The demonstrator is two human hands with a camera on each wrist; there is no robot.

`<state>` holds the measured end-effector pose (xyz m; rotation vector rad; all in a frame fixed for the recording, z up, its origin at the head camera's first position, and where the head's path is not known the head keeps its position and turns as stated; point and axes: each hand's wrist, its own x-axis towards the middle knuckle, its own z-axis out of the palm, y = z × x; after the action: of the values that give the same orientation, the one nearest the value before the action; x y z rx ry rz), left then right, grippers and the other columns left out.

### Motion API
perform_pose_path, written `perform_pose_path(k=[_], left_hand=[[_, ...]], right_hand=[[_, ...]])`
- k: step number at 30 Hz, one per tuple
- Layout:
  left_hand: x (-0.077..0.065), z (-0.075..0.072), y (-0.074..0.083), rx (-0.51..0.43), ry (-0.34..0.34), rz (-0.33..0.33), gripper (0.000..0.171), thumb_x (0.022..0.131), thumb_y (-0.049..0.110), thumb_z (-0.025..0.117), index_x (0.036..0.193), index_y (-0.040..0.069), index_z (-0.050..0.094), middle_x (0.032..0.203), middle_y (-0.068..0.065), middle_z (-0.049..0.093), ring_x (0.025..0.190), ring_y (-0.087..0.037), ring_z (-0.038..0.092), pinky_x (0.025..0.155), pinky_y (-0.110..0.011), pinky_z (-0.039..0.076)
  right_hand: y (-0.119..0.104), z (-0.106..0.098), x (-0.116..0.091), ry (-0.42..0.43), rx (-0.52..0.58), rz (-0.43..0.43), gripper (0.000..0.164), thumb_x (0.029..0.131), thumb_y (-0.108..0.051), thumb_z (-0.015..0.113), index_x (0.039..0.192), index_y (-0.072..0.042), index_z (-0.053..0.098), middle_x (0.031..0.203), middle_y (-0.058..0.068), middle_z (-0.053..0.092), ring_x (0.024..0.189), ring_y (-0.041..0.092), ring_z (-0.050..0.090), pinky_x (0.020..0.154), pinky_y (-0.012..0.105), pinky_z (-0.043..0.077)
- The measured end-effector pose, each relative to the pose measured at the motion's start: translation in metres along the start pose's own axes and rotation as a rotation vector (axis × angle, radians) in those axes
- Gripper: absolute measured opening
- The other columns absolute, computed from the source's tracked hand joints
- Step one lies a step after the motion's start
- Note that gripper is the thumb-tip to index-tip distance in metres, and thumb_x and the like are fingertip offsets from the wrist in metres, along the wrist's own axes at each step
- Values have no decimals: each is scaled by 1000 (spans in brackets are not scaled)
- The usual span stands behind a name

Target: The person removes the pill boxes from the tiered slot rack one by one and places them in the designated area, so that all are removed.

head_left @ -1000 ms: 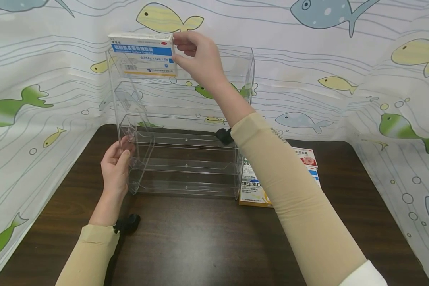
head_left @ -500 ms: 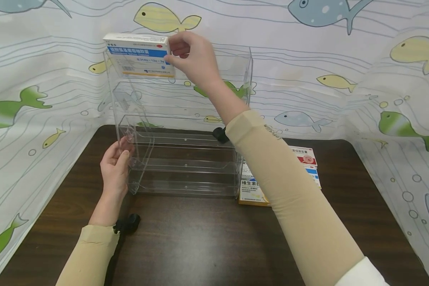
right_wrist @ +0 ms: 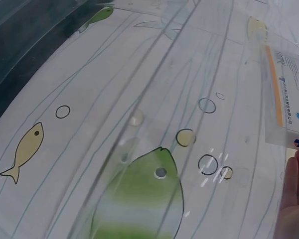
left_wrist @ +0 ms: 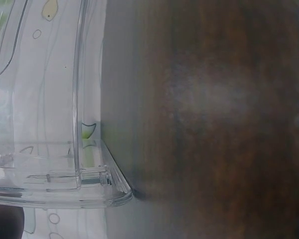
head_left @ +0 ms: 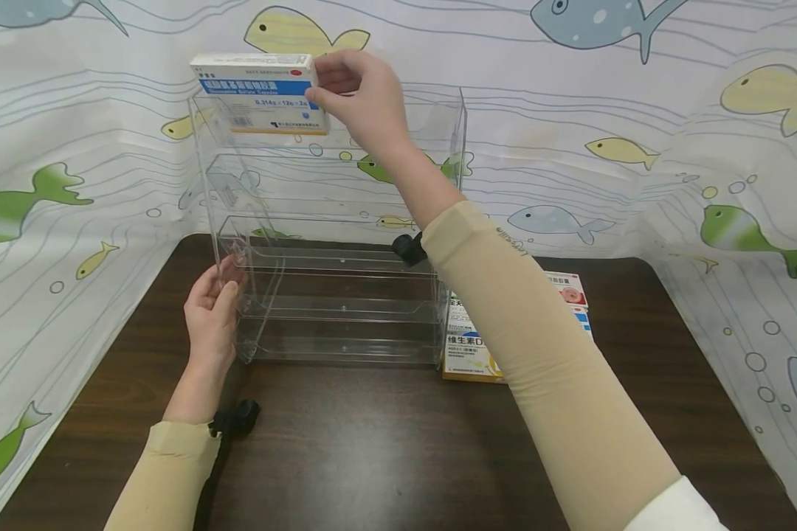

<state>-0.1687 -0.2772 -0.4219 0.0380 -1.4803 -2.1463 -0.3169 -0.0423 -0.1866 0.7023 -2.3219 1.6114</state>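
Note:
A clear acrylic rack (head_left: 342, 310) with several tiers stands upright on the dark wooden table. My left hand (head_left: 211, 313) grips its left side panel low down, thumb in front and fingers partly seen through the plastic. A white medicine box (head_left: 259, 109) with a blue band and a thin orange stripe is at the rack's top left corner, its printed face toward me. My right hand (head_left: 365, 99) pinches the right end of this box between thumb and fingers. The right wrist view shows the box (right_wrist: 289, 94) at its right edge, with fingertips (right_wrist: 290, 181) beside its end.
Right of the rack lie several medicine boxes (head_left: 466, 354), partly hidden behind my right forearm. A white curtain (head_left: 558, 177) printed with fish hangs behind and on both sides. Black wrist cameras (head_left: 242, 419) are strapped to both wrists.
My right hand and the medicine box shift slightly left, then rise a little at the rack's top left corner. My left hand keeps its hold on the rack.

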Motion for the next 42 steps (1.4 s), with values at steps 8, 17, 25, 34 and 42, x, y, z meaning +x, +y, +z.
perform_pose_path(k=[8,17,25,34,42], left_hand=[[0,-1,0,-2,-3,-2,38,104,-12,47,125,7,70,122,7,79,116,-4,74,102,-16,58],[0,-1,1,10,-2,-11,37,104,-12,46,123,8,70,124,9,77,117,-4,73,102,-15,58],[1,-2,0,-2,-7,-6,38,103,-13,47,124,8,70,125,8,78,118,-4,73,102,-15,58],[-1,-1,0,16,-4,-9,38,103,-13,47,124,10,69,125,10,77,116,-4,74,102,-15,58],[1,-3,0,54,0,-10,37,103,-11,48,125,11,69,127,10,76,120,-4,71,104,-16,57]], right_hand=[[-6,-4,-3,35,89,-71,34,95,-8,81,127,-1,71,123,11,76,108,15,72,94,12,56],[-15,-17,-15,43,109,-162,35,94,-5,80,127,2,71,120,14,75,108,16,70,99,17,59],[-14,-36,-33,40,124,-123,33,93,-4,81,124,2,73,119,14,76,106,17,72,99,22,61],[5,-60,-63,65,187,12,27,93,-8,81,120,-4,76,116,9,79,104,15,73,95,25,61],[28,-80,-95,91,287,81,20,93,-4,80,112,-7,80,102,-1,80,96,15,73,84,25,59]])
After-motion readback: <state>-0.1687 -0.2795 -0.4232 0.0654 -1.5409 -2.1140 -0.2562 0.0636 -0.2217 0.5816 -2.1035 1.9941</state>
